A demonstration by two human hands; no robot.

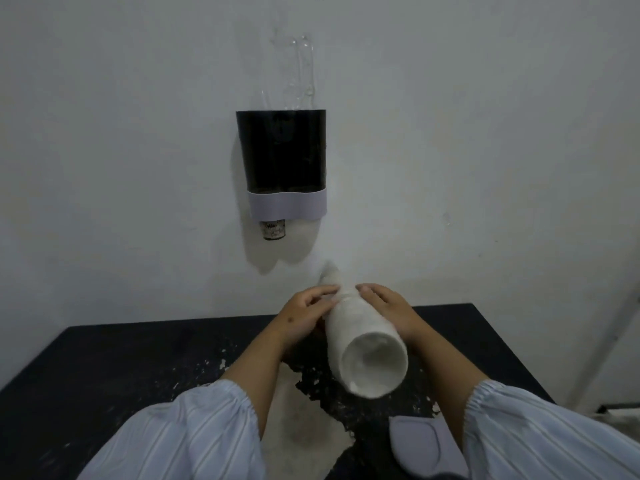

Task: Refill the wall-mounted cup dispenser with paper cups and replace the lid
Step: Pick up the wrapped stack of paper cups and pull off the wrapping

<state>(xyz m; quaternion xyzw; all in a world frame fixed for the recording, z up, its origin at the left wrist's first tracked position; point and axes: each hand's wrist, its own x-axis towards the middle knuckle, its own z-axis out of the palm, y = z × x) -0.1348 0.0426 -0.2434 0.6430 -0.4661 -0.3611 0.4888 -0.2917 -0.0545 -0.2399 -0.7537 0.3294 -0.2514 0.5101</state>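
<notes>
A long white stack of paper cups (363, 344) lies tilted between my hands above the black table, its open mouth facing me and its narrow end pointing at the wall. My left hand (304, 313) grips the stack's left side and my right hand (388, 310) grips its right side, both near the narrow end. The cup dispenser (281, 150) hangs on the wall above, with a dark body and a pale grey band at its base; one cup bottom (273, 230) pokes out underneath. A pale grey lid (422, 445) rests on the table by my right forearm.
The black table (121, 368) has chipped paint with a worn pale patch (304, 420) near its front. A white wall (138, 133) stands behind it. Clear tape or plastic (301, 71) sticks to the wall above the dispenser. Something pale leans at the far right (616, 341).
</notes>
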